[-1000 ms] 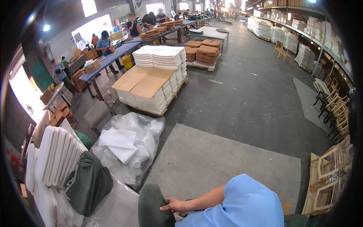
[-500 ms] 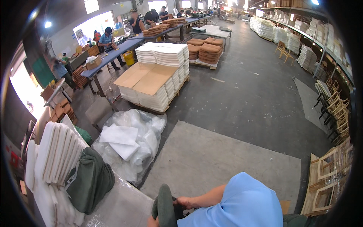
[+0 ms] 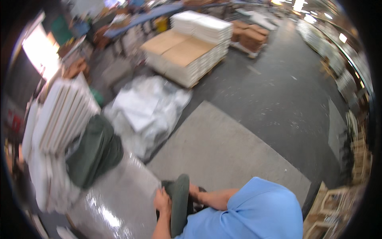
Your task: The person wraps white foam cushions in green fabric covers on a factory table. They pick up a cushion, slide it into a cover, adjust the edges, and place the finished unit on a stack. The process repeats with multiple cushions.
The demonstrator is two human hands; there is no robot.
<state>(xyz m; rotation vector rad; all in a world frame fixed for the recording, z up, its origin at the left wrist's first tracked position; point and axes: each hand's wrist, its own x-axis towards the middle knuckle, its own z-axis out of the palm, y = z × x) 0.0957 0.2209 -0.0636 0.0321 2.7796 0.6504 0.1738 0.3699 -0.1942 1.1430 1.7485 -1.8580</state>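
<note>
A dark green cushion [image 3: 180,203] stands on edge close to my body at the lower middle, between my two hands. My left hand [image 3: 162,200] grips its left side near the top, with the fingers closed on the green fabric. On the other side, my right hand [image 3: 194,193] is closed at the cushion's right edge, its fingers partly hidden behind it. A heap of dark green fabric covers [image 3: 95,151] rests on the table at the left, against a stack of white foam pads [image 3: 59,115].
A shiny grey tabletop [image 3: 119,195] lies left of my hands. Beyond it sits a clear plastic bag of white stuffing [image 3: 147,107]. A pallet of white pads [image 3: 179,71] topped with cardboard stands farther off. Wooden chair frames [image 3: 332,203] line the right side.
The view has tilted downward and is blurred. My left hand has come up into view on the cushion's left side. My right hand keeps its hold at the right edge.
</note>
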